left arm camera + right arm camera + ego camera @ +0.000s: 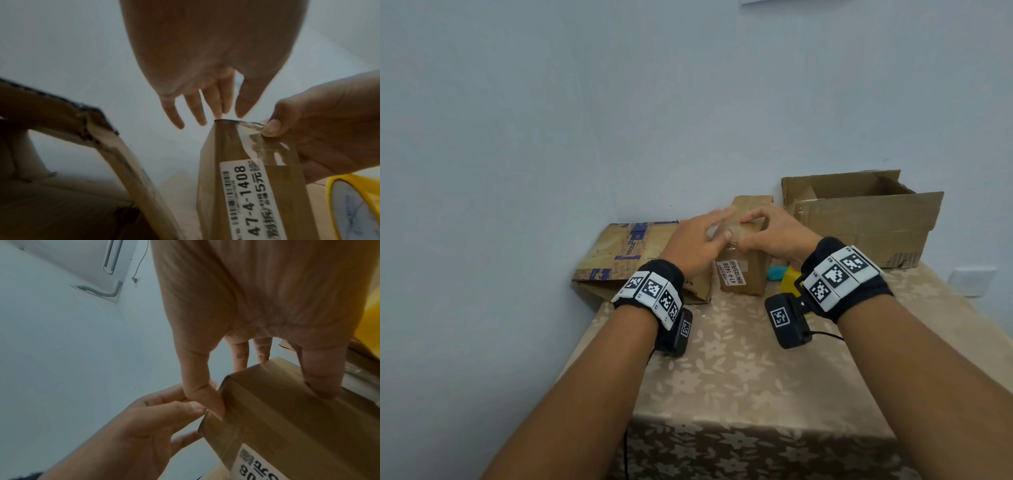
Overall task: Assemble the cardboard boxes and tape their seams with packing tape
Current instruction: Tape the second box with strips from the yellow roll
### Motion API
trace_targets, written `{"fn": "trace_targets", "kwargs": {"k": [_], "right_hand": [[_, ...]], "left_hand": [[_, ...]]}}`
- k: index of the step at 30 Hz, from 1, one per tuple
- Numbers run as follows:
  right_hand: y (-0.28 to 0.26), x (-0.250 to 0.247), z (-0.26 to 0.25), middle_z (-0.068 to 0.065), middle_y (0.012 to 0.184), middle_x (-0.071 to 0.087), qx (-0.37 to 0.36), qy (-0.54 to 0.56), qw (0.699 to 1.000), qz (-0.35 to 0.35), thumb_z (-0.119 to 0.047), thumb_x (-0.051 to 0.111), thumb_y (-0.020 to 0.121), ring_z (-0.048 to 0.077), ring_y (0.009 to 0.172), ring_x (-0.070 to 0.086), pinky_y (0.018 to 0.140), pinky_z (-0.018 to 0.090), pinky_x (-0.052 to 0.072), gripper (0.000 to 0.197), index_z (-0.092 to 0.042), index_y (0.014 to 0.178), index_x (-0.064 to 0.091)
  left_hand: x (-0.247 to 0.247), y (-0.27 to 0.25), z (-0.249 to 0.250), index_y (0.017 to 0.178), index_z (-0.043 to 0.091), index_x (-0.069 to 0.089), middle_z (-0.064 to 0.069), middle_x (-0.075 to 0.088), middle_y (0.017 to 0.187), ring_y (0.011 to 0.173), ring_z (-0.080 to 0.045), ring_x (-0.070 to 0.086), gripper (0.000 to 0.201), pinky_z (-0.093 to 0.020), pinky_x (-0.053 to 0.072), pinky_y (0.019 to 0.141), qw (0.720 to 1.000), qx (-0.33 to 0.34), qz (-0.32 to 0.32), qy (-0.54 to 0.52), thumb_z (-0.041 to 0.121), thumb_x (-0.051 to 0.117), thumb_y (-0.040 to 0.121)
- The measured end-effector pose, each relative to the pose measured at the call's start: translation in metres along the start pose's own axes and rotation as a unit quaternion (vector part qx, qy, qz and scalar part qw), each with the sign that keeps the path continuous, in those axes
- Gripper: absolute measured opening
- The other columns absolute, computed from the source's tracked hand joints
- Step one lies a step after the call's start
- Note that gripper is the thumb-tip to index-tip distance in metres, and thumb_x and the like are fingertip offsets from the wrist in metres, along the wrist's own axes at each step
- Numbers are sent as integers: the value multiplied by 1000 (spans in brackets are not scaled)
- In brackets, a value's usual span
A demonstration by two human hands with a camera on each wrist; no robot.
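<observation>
The small cardboard box (743, 260) stands in the middle of the table (756, 370), between a flattened box (619, 257) on the left and a larger open box (859, 219) at the back right, so 3 boxes in all. It has a white label (732, 273) on its near face and a strip of clear tape (265, 144) running over its top near edge. It looks light and fairly stiff, with glossy taped patches that would slip under a fingertip; it is probably best steadied by pressing down on the top or taking the bare cardboard sides. The right hand (777, 236) rests on the top with curled fingers, and its thumb and forefinger appear to pinch or press the wrinkled tape end at the near edge. The left hand (697, 240) is loosely spread, fingers nearly straight, touching the box's top left edge and holding nothing. There is 1 yellow tape roll (357, 209) just right of the box, and 1 small turquoise object (777, 273) beside it that cannot be identified.
</observation>
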State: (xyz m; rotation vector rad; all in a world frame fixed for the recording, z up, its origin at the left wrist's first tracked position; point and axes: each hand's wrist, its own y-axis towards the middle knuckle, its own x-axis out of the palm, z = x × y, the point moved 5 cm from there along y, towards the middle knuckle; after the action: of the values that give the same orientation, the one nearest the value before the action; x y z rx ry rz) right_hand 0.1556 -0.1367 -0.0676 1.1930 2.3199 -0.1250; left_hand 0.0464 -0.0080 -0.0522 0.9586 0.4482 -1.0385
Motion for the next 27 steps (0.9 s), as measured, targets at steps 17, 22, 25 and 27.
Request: {"fn": "trace_targets", "kwargs": {"k": [17, 22, 25, 27], "right_hand": [[-1, -1, 0, 1, 139, 43, -1, -11, 1000, -1, -16, 88, 68, 25, 127, 51, 105, 49, 51, 52, -27, 113, 63], [-6, 1, -2, 3, 145, 40, 1, -19, 1000, 8, -10, 87, 69, 27, 134, 47, 105, 50, 51, 54, -27, 113, 61], [-8, 2, -4, 3, 145, 39, -3, -39, 999, 14, -4, 87, 70, 26, 135, 44, 107, 51, 49, 58, -26, 115, 57], [-10, 3, -7, 0, 133, 40, -5, -50, 999, 18, -2, 87, 68, 25, 129, 46, 105, 50, 51, 62, -23, 117, 56]], "left_hand": [[0, -3, -12, 137, 26, 65, 6, 64, 139, 124, -3, 59, 41, -19, 46, 102, 995, -17, -89, -40, 23, 70, 96], [3, -2, -13, 136, 21, 65, 6, 63, 140, 124, 1, 58, 53, -8, 44, 100, 997, -10, -60, -52, 12, 80, 86], [8, 2, -11, 136, 23, 65, 4, 65, 139, 125, -6, 60, 62, -16, 45, 104, 999, -19, -48, -13, 10, 86, 79], [11, 3, -9, 139, 25, 63, 4, 65, 139, 126, -11, 61, 71, -24, 47, 106, 998, -13, -48, 41, 10, 89, 75]]}}
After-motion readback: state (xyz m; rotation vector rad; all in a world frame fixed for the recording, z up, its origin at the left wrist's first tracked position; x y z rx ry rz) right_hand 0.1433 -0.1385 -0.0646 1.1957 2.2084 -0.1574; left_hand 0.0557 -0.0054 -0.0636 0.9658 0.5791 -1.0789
